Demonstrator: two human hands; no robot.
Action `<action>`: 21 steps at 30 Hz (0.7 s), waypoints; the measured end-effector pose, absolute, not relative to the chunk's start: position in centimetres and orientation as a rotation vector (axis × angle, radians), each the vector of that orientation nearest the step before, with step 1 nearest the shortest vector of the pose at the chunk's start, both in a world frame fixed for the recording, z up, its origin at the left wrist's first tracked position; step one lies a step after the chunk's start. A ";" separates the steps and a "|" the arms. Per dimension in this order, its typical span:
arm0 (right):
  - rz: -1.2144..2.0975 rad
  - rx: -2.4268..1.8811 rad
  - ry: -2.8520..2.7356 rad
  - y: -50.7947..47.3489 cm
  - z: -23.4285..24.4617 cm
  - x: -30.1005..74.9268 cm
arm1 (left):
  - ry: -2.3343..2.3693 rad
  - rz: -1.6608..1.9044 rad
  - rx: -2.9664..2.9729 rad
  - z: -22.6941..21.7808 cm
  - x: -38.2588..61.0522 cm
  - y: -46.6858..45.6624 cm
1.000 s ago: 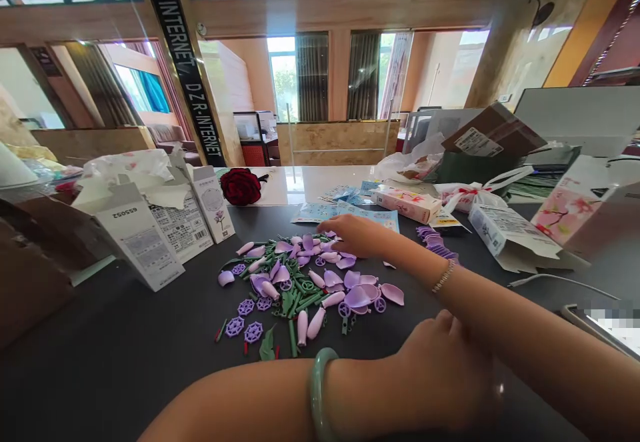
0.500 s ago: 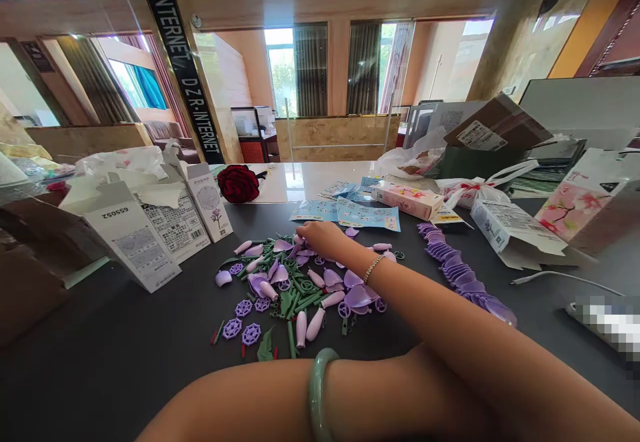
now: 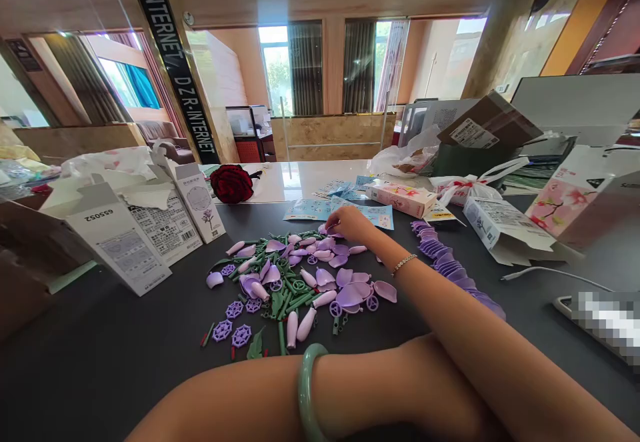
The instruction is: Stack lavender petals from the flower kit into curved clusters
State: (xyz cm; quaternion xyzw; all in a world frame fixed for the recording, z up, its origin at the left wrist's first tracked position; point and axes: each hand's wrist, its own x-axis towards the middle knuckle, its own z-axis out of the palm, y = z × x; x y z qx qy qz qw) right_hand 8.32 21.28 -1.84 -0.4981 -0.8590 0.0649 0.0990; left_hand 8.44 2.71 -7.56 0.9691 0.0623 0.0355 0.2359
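Note:
My right hand (image 3: 351, 223) reaches over the far edge of a mixed pile of plastic flower pieces, its fingers bent and pinched together. A light purple petal (image 3: 323, 229) lies right at the fingertips; whether they grip it is too small to tell. Green stem pieces (image 3: 290, 295), pale pink bulb-shaped pieces (image 3: 307, 325) and purple web-like wheels (image 3: 223, 331) make up the pile. To its right runs a row of overlapping purple petals (image 3: 445, 262), partly behind my right forearm. My left forearm, wearing a green bangle (image 3: 311, 389), rests across the front; its hand is hidden beyond the right arm.
Opened white boxes (image 3: 120, 235) stand at the left, beside a dark red fabric rose (image 3: 232, 184). Blue printed sheets (image 3: 310, 209) and a pink flowered box (image 3: 400, 197) lie behind the pile. Further right are a torn white box (image 3: 510, 229), a cable (image 3: 555, 274) and a carton (image 3: 490, 122).
My right hand has shifted right and slightly away, from the pile's upper middle toward the blue sheets. More petals show where the forearm was. The whole view has slid slightly left.

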 end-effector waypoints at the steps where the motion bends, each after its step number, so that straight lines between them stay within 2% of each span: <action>1: 0.212 -1.491 -2.544 21.2 -1.9 8.6 | 0.101 0.097 2.688 -7.2 8.3 2.8; 13: 0.219 -1.541 -2.509 18.8 -0.1 10.3 | -0.262 0.028 3.016 -5.0 7.4 3.2; 18: 0.199 -1.573 -2.454 17.7 0.0 12.4 | -0.081 0.220 2.964 -4.7 6.3 2.6; 21: 0.210 -1.599 -2.408 16.6 0.1 14.4 | 0.019 0.096 2.882 -4.8 6.0 2.4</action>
